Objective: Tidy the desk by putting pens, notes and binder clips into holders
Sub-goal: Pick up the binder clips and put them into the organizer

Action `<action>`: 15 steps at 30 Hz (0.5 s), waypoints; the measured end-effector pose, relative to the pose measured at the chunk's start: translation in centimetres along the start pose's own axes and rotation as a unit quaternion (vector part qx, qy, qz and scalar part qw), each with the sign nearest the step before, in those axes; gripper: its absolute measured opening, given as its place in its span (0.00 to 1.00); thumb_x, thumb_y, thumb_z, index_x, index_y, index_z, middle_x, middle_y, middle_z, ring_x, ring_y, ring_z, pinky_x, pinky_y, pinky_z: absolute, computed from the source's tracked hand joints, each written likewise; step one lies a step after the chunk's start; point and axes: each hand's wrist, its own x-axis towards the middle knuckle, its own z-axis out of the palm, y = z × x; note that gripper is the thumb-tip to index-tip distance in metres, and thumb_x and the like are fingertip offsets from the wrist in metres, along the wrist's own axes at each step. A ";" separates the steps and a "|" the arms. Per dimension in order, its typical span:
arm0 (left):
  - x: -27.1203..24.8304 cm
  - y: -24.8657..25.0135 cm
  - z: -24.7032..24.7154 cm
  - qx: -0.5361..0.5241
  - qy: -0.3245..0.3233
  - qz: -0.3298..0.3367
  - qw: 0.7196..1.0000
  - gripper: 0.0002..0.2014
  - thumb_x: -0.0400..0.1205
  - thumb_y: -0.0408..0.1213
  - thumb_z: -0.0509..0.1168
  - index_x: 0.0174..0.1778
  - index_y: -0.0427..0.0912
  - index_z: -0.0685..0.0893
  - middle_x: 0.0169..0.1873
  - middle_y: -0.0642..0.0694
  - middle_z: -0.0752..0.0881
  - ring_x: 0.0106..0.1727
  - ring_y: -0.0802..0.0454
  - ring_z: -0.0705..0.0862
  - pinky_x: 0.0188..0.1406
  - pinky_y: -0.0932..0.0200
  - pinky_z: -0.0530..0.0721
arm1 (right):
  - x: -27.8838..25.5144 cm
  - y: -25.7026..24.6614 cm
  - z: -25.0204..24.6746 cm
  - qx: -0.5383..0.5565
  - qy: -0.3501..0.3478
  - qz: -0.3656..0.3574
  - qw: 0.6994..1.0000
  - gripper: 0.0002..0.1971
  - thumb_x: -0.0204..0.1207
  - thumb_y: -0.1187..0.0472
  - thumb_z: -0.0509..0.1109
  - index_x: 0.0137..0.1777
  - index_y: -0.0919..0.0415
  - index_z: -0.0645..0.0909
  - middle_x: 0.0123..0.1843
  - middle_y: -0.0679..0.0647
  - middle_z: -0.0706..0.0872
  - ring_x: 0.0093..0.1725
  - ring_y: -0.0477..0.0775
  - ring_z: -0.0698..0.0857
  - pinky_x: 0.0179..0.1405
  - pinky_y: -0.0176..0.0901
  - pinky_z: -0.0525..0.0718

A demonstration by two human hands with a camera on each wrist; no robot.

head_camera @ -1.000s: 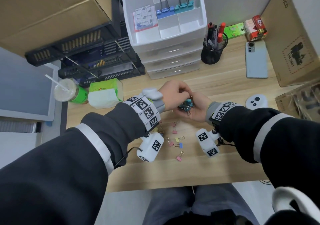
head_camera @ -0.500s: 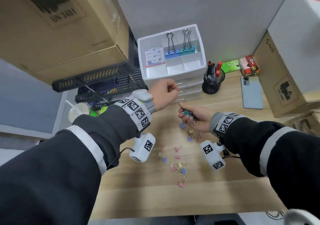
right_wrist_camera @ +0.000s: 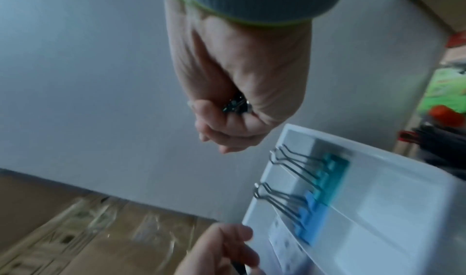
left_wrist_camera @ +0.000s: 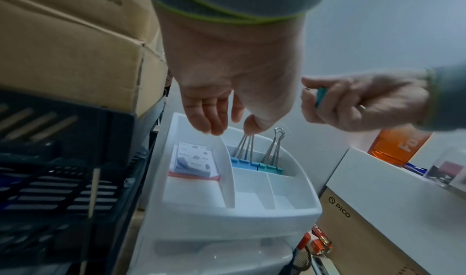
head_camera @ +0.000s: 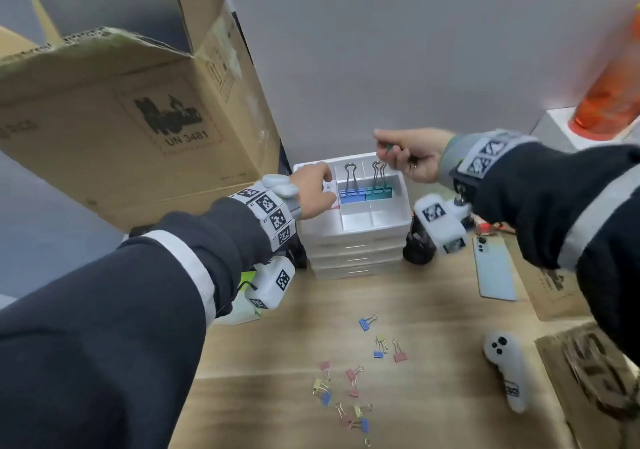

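A white drawer organizer (head_camera: 398, 180) stands at the back of the desk with its top tray open. Blue binder clips (head_camera: 352, 195) and teal binder clips (head_camera: 379, 190) stand in its back compartments, and a pad of notes (left_wrist_camera: 194, 159) lies in the left one. My left hand (head_camera: 327, 185) hovers over the tray's left side. Its fingers (left_wrist_camera: 214, 120) hang loosely curled beside the blue clips' wire handles, with nothing seen between them. My right hand (head_camera: 384, 147) is above the tray's back right corner and grips teal clips (left_wrist_camera: 320, 98). Several small coloured clips (head_camera: 349, 379) lie loose on the desk.
A large cardboard box (head_camera: 121, 119) overhangs black trays left of the organizer. A black pen cup (head_camera: 417, 244) stands right of it, half hidden by my wrist camera. A phone (head_camera: 495, 268), a white controller (head_camera: 505, 372) and more boxes lie at the right.
Both hands rose from the desk to the organizer's top tray. The right hand carried its teal clips up and back over the tray. The left hand reached the tray's left side.
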 end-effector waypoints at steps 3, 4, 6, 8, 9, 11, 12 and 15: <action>1.3 0.4 0.0 0.000 -0.010 0.004 1.000 0.21 0.77 0.37 0.64 0.68 0.42 0.76 0.52 0.45 0.84 0.51 0.47 0.82 0.44 0.57 0.73 | 2.0 -3.5 0.5 -0.038 0.040 -0.002 0.998 0.15 0.83 0.52 0.70 0.38 0.61 0.76 0.27 0.53 0.81 0.16 0.39 0.75 0.13 0.25 0.75; 1.8 0.4 0.1 0.000 -0.012 0.008 1.000 0.24 0.78 0.37 0.65 0.71 0.42 0.74 0.55 0.45 0.83 0.53 0.47 0.82 0.46 0.57 0.74 | 2.8 -4.3 0.8 -0.055 0.049 0.005 0.997 0.16 0.84 0.53 0.69 0.39 0.61 0.75 0.27 0.54 0.81 0.16 0.39 0.76 0.14 0.25 0.76; 2.5 0.5 0.2 -0.001 -0.018 0.028 0.999 0.29 0.79 0.36 0.64 0.78 0.42 0.70 0.64 0.45 0.81 0.59 0.46 0.81 0.53 0.58 0.75 | 4.6 -5.4 1.3 -0.082 0.058 0.032 0.994 0.16 0.86 0.54 0.67 0.40 0.63 0.74 0.30 0.54 0.80 0.16 0.39 0.76 0.16 0.24 0.77; 3.1 0.5 0.4 -0.001 -0.025 0.053 0.998 0.30 0.81 0.35 0.63 0.81 0.43 0.67 0.71 0.46 0.78 0.66 0.46 0.80 0.60 0.58 0.75 | 6.1 -5.7 1.7 -0.100 0.056 0.070 0.991 0.15 0.86 0.55 0.66 0.41 0.63 0.74 0.33 0.54 0.80 0.19 0.40 0.79 0.22 0.20 0.79; 3.3 0.4 0.6 -0.004 -0.029 0.064 0.998 0.30 0.81 0.34 0.62 0.82 0.43 0.67 0.72 0.46 0.78 0.68 0.47 0.79 0.63 0.59 0.74 | 6.8 -5.8 1.9 -0.101 0.056 0.087 0.989 0.14 0.85 0.55 0.67 0.42 0.63 0.75 0.33 0.55 0.81 0.21 0.41 0.81 0.25 0.19 0.80; 3.5 0.5 0.7 -0.018 -0.028 0.084 0.996 0.27 0.81 0.33 0.62 0.79 0.44 0.72 0.68 0.47 0.81 0.63 0.51 0.82 0.60 0.63 0.74 | 7.5 -5.6 2.4 -0.090 0.058 0.110 0.988 0.11 0.84 0.59 0.70 0.44 0.67 0.77 0.34 0.60 0.83 0.25 0.49 0.87 0.23 0.26 0.84; 3.7 0.4 0.6 -0.030 -0.022 0.088 0.995 0.24 0.81 0.33 0.62 0.75 0.45 0.76 0.64 0.49 0.84 0.53 0.57 0.83 0.53 0.66 0.75 | 7.7 -5.5 2.7 -0.087 0.058 0.120 0.987 0.10 0.83 0.62 0.71 0.45 0.69 0.78 0.33 0.63 0.84 0.28 0.53 0.88 0.22 0.29 0.86; 4.1 0.3 0.5 -0.054 0.000 0.096 0.994 0.10 0.80 0.33 0.64 0.55 0.47 0.86 0.48 0.52 0.89 0.29 0.70 0.78 0.31 0.76 0.70 | 7.5 -5.1 3.6 -0.120 0.053 0.153 0.979 0.07 0.83 0.67 0.70 0.48 0.74 0.79 0.37 0.66 0.87 0.36 0.55 0.90 0.18 0.35 0.85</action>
